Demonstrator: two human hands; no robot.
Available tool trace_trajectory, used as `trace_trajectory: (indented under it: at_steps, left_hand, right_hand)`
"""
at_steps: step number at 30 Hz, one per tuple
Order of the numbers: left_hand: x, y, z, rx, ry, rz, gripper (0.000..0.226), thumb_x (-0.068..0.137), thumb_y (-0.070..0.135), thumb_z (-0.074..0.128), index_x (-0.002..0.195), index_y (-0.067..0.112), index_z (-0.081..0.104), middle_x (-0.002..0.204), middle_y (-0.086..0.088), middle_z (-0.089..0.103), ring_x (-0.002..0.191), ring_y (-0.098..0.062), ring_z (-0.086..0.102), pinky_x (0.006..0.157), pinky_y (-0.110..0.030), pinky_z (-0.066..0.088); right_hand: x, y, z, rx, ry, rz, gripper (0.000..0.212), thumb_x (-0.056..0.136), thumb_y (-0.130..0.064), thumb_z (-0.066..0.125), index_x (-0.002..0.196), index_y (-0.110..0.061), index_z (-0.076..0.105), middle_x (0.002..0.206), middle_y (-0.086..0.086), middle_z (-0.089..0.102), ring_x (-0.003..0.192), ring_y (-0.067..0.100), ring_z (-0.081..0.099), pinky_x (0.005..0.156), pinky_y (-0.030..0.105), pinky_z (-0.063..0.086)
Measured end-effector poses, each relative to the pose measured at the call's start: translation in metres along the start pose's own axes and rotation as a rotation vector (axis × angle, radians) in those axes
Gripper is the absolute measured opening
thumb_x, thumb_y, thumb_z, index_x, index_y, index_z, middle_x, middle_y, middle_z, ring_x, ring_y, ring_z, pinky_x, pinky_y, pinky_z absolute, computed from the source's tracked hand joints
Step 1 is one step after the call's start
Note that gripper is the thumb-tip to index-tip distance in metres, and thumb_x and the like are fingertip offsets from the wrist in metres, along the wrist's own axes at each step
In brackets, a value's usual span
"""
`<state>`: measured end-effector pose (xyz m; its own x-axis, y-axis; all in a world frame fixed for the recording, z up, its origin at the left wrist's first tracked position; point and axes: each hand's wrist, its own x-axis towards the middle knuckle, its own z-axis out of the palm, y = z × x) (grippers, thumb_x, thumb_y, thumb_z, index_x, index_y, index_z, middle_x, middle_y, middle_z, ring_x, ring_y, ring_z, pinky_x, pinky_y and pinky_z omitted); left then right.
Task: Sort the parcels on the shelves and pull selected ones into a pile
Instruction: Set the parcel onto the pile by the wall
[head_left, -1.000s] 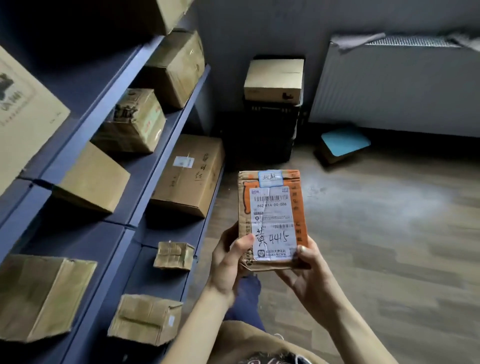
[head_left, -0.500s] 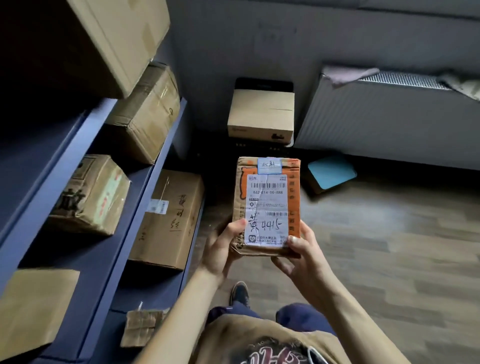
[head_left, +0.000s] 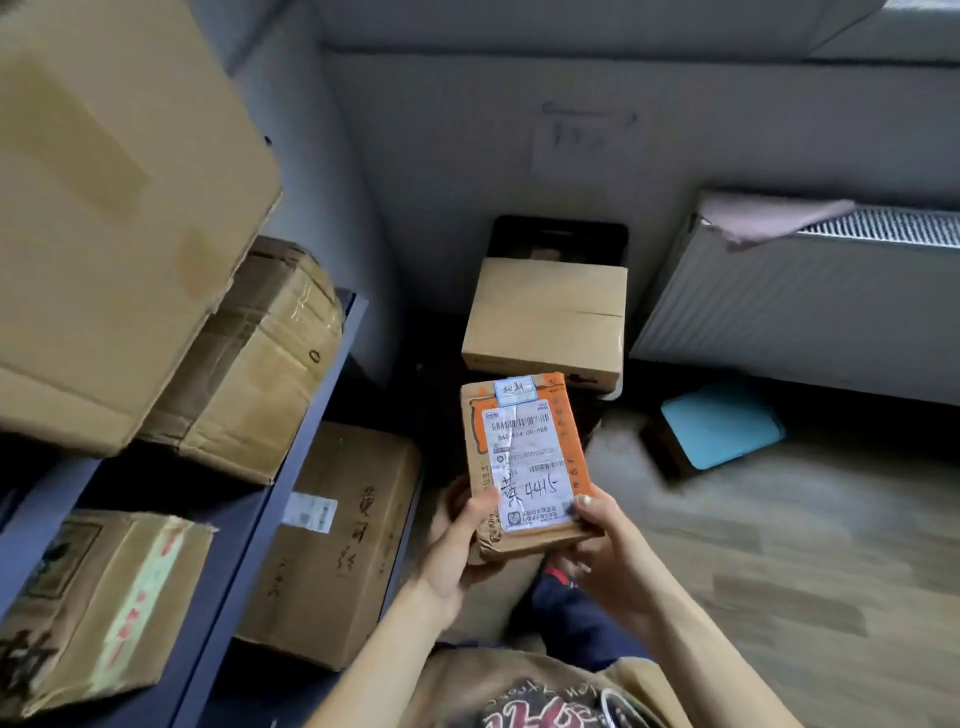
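Cropped at left: brown cardboard boxes (head_left: 119, 208) on dark blue shelves (head_left: 244, 525). Clasped upright by its lower corners in left hand (head_left: 457, 551) and right hand (head_left: 610, 551), right of shelves: small brown-and-orange parcel (head_left: 524, 415), white label, handwritten 4415.

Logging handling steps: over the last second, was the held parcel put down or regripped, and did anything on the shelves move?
Nothing was let go or taken. The small orange-and-brown labelled parcel stays upright in the left hand and right hand, gripped at its lower end. Only the view tilted upward along the dark blue shelves; the brown cardboard boxes on them lie as before.
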<state>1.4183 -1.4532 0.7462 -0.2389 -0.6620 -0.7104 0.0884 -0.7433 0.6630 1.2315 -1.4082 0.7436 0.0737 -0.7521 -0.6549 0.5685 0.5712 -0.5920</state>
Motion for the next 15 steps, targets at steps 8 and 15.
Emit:
trace_trajectory:
  at_steps: [8,15]
  left_hand:
    - [0.115,0.106,0.064,-0.177,0.008,-0.025,0.084,0.065,0.038,0.089,0.141,0.017,0.062,0.130,-0.013,0.071,0.123,-0.034,0.067,0.110,-0.056,0.048]
    - [0.212,0.183,0.081,0.222,0.392,0.133,0.121,0.056,0.051,0.097,0.157,0.038,0.032,0.146,0.003,0.051,0.131,-0.015,0.052,0.109,-0.037,0.044]
  right_hand:
    - [0.112,-0.129,-0.013,0.151,0.043,0.168,0.040,0.095,-0.034,0.061,0.131,-0.017,0.065,0.117,0.005,0.076,0.081,0.014,0.069,0.078,0.030,0.044]
    - [0.195,-0.186,-0.011,-0.122,0.214,0.193,0.020,0.100,-0.033,0.063,0.111,-0.026,0.078,0.108,-0.002,0.072,0.100,0.018,0.059,0.085,0.034,0.043]
